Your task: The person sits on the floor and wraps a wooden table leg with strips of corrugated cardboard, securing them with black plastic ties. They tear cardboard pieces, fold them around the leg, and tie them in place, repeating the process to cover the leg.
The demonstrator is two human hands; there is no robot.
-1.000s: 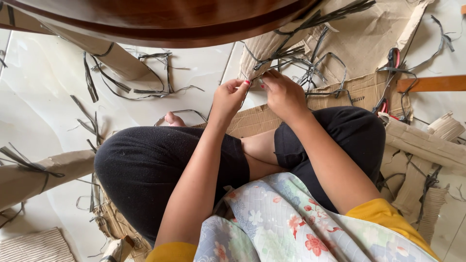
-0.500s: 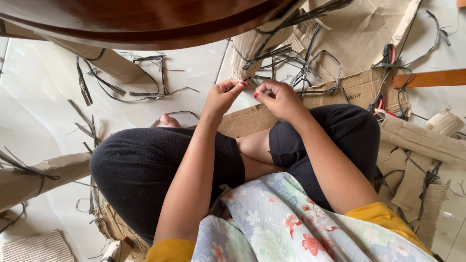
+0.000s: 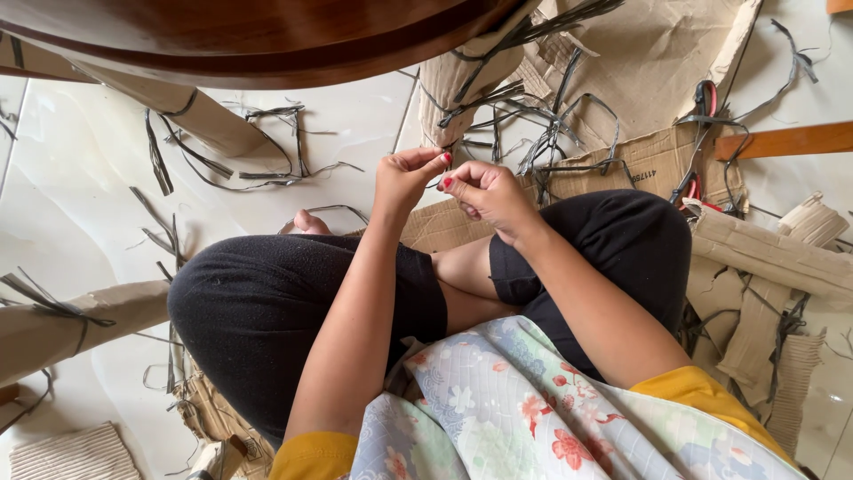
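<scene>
Head view: above our black-clad knees (image 3: 293,302), our left hand (image 3: 404,178) and right hand (image 3: 484,191) nearly touch, each pinching 1 thin dark strip (image 3: 442,173) between fingertips.

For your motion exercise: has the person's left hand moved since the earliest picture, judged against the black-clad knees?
Yes. The left hand has risen slightly away from the left knee, closer to the wooden table edge, fingertips meeting the right hand.
</scene>
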